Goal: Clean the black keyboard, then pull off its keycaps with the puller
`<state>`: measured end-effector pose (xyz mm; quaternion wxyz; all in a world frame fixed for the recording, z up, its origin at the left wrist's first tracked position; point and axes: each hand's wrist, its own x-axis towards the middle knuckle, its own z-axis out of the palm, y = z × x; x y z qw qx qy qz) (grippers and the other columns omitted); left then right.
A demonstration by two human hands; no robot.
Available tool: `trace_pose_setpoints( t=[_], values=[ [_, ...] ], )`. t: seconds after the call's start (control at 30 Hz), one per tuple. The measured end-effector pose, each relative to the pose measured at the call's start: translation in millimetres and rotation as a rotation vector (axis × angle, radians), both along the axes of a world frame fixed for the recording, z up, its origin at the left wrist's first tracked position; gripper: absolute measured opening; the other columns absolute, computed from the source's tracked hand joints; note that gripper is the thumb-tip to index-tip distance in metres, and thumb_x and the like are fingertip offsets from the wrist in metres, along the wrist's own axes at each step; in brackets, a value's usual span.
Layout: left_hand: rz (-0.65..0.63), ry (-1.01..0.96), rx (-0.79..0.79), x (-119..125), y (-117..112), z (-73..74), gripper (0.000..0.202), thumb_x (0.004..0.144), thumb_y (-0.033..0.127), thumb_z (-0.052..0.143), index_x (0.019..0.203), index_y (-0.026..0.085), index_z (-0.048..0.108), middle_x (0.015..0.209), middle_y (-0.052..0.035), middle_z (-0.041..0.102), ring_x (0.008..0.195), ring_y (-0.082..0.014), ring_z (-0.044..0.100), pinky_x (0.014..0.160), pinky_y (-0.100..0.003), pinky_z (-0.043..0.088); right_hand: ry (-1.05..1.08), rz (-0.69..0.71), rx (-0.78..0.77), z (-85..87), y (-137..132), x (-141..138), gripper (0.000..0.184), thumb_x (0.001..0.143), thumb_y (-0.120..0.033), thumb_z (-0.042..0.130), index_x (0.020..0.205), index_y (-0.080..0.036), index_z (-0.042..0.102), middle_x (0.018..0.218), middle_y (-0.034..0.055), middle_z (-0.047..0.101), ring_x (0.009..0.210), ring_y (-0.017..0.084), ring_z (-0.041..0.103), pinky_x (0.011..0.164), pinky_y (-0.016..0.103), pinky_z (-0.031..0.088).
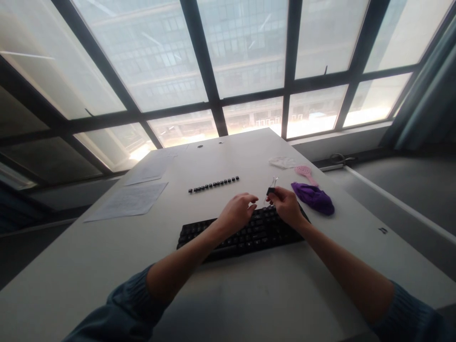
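My right hand [287,206] is closed on a black binder clip [271,190], whose silver wire handles stick out above and below the fingers. Just left of it, my left hand [238,211] hovers over the keyboard, thumb and forefinger apart, with nothing visible between them. Beneath both hands lies a black keyboard [221,244], partly covered by my hands and forearms. Beyond it, several loose black keycaps [214,184] form a slightly slanting row on the white table [178,294].
Right of my right hand lies a purple cloth [313,198], with a pink brush [304,172] and a clear plastic bag [282,162] behind it. Paper sheets [128,202] lie on the left. A small dark item [383,231] sits near the right edge. Windows [245,52] stand behind the table.
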<state>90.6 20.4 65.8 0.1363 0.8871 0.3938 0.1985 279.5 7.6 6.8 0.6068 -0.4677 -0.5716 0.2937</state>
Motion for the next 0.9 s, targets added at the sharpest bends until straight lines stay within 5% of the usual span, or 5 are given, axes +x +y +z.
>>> trace_pose_setpoints(
  t=[0.4,0.9],
  values=[
    [0.152,-0.018,0.004,18,-7,-51.2,0.028,0.095,0.023,0.047,0.109,0.023,0.071,0.105,-0.0065,0.071,0.100,-0.0221,0.064,0.088,-0.032,0.049,-0.193,0.028,-0.065,-13.8,9,1,0.019,0.085,-0.026,0.056,0.070,-0.018,0.065,0.067,0.0021,0.067,0.063,0.017,0.058,0.061,0.027,0.043],
    [0.195,0.009,0.035,20,-10,-55.6,0.031,0.098,0.023,0.041,0.112,0.023,0.068,0.105,-0.0061,0.070,0.099,-0.0219,0.062,0.084,-0.031,0.048,-0.177,0.034,-0.064,-14.1,9,-1,0.019,0.085,-0.027,0.057,0.071,-0.018,0.065,0.066,0.0017,0.065,0.063,0.017,0.058,0.061,0.028,0.044]
  ],
)
